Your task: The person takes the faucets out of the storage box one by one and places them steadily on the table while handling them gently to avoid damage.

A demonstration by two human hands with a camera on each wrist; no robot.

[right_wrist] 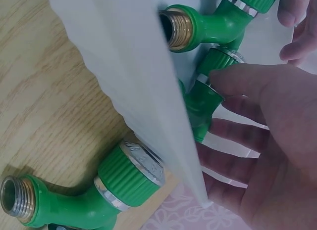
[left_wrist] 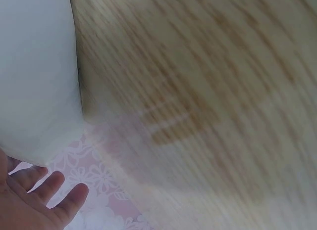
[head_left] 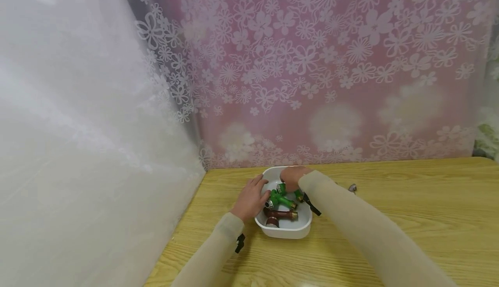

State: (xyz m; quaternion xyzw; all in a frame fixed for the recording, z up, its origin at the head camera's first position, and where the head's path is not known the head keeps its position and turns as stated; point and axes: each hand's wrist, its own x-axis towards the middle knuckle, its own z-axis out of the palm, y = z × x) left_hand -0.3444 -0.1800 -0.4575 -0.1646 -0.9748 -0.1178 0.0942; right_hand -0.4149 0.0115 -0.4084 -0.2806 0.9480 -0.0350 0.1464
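A white plastic basin (head_left: 286, 233) stands on the wooden table with several threaded pipe fittings inside. My right hand (head_left: 293, 178) reaches into its far side. In the right wrist view, that hand's thumb and fingers pinch a green pipe fitting (right_wrist: 203, 104) inside the basin. Another green fitting (right_wrist: 210, 29) with a brass thread lies against it. My left hand (head_left: 251, 198) rests on the basin's left rim, fingers spread. Near the basin's front lie brown fittings (head_left: 282, 214). Outside the basin wall, a green fitting (right_wrist: 131, 175) lies on the table; my right arm hides it in the head view.
A small grey metallic piece (head_left: 352, 188) shows on the table (head_left: 421, 217) beyond my right forearm. A pink flowered curtain (head_left: 331, 83) hangs at the table's back edge. White sheeting (head_left: 97, 148) hangs along the left side.
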